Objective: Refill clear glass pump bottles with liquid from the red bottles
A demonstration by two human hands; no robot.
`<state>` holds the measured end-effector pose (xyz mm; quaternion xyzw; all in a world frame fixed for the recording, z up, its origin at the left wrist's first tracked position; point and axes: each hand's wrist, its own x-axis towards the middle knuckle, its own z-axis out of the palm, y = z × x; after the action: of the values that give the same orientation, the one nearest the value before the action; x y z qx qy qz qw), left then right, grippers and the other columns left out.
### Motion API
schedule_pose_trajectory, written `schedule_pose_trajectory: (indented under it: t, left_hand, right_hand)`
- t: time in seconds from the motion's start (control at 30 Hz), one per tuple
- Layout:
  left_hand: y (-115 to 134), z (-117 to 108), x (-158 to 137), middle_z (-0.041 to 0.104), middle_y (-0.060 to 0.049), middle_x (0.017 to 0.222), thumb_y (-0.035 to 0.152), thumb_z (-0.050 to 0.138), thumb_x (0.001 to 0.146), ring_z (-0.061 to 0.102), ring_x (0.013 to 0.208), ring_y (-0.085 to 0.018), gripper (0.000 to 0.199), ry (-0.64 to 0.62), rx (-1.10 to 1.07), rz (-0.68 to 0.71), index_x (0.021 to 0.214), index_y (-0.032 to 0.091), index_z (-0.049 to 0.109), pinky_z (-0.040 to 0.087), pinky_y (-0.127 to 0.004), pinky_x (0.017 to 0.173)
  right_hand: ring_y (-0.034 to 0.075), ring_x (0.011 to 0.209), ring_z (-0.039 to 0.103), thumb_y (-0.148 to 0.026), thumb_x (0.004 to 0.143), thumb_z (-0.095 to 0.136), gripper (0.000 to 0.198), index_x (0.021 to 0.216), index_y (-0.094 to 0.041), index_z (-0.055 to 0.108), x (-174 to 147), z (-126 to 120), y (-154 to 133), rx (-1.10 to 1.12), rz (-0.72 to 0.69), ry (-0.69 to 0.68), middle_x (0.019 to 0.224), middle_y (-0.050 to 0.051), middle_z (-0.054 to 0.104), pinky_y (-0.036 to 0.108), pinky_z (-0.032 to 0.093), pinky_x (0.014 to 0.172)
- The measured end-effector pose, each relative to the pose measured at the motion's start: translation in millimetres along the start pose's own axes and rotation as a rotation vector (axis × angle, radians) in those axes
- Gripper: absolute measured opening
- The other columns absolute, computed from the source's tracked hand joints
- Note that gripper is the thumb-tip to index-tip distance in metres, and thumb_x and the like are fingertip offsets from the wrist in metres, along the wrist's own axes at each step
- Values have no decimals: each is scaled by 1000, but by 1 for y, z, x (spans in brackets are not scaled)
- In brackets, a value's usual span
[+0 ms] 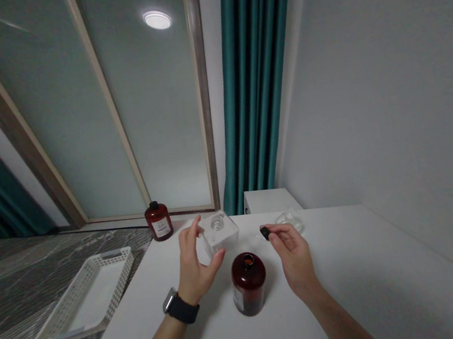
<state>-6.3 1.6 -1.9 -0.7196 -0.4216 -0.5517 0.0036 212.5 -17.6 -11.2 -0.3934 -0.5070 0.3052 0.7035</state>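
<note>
My left hand (196, 264), with a dark-banded watch at the wrist, has its thumb and fingers spread around the side of a clear square bottle (226, 233). The thumb lies at the bottle's near side and a finger at its far left corner. Between thumb and fingertips, my right hand (293, 251) pinches a small black cap (265, 233). Between my two forearms, a dark red-brown bottle (249, 281) stands upright with its neck uncapped and a pale label partly turned away. Behind my right hand is a crumpled-looking clear object (290, 219), partly covered.
Another red-brown bottle (159, 222), with a black cap and white label, stands at the white table's far left corner. A white perforated basket (59, 313) sits left of the table (346, 311). Beyond the far edge is a white cabinet (272, 199).
</note>
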Motion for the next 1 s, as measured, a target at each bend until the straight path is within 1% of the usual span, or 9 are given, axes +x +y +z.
schedule_pose_trajectory:
  t: [0.13, 0.23, 0.3, 0.4, 0.47, 0.57, 0.67, 0.87, 1.0]
  left_hand:
    - [1, 4, -2, 47, -11, 113, 33, 69, 79, 49, 105, -29, 75, 29, 91, 27, 146, 20, 36, 47, -46, 93]
    - [0, 5, -1, 48, -10, 114, 31, 70, 79, 49, 106, -29, 73, 12, 91, 11, 144, 21, 38, 46, -46, 94]
    - [-4, 6, 0, 48, -9, 112, 31, 68, 80, 51, 104, -28, 69, -16, 66, -37, 142, 21, 39, 47, -45, 94]
    - [-17, 11, -1, 48, -9, 111, 32, 67, 81, 52, 101, -27, 65, -71, 24, -107, 139, 21, 40, 47, -45, 93]
    - [-28, 15, -3, 50, -9, 109, 32, 67, 81, 52, 99, -26, 63, -137, 12, -134, 136, 20, 40, 47, -46, 93]
    - [-44, 21, -10, 54, -7, 104, 32, 67, 79, 54, 97, -26, 60, -245, 2, -173, 131, 17, 42, 46, -47, 93]
    - [-57, 27, -18, 56, -8, 106, 32, 67, 77, 57, 100, -26, 58, -311, -9, -255, 127, 16, 43, 47, -47, 94]
    - [-74, 31, -25, 61, -10, 106, 35, 69, 75, 62, 103, -28, 58, -361, -27, -393, 124, 13, 45, 48, -46, 94]
    - [-77, 30, -23, 64, -12, 108, 35, 72, 74, 63, 106, -28, 59, -385, -45, -455, 124, 14, 47, 48, -45, 96]
  right_hand:
    - [24, 103, 66, -27, 87, 65, 6, 91, -22, 63, -5, 4, 1, -75, -151, 5, 104, 9, 70, 44, 50, 93]
    - [23, 103, 64, -23, 90, 62, 5, 94, -23, 63, -7, 5, -2, -139, -255, -40, 104, 8, 68, 43, 49, 93]
    - [22, 101, 64, -20, 90, 61, 7, 95, -24, 63, -8, 4, -5, -177, -299, -94, 102, 7, 67, 42, 50, 91]
    - [21, 96, 64, -16, 89, 61, 11, 96, -25, 65, -8, 2, -13, -232, -358, -222, 98, 6, 68, 39, 51, 86]
    - [21, 93, 64, -15, 88, 61, 13, 95, -25, 66, -8, 2, -19, -264, -397, -300, 95, 5, 70, 38, 51, 84]
    - [22, 92, 64, -14, 87, 62, 14, 95, -25, 67, -11, 5, -24, -303, -420, -371, 93, 5, 71, 39, 51, 82]
    - [23, 91, 64, -15, 87, 62, 15, 96, -26, 67, -14, 8, -24, -323, -415, -404, 93, 5, 72, 40, 51, 82]
    - [23, 92, 63, -17, 88, 61, 14, 97, -26, 67, -18, 9, -20, -356, -414, -438, 95, 6, 70, 42, 50, 83]
    - [22, 92, 63, -16, 88, 62, 15, 98, -26, 67, -22, 10, -16, -360, -413, -399, 94, 5, 69, 39, 51, 81]
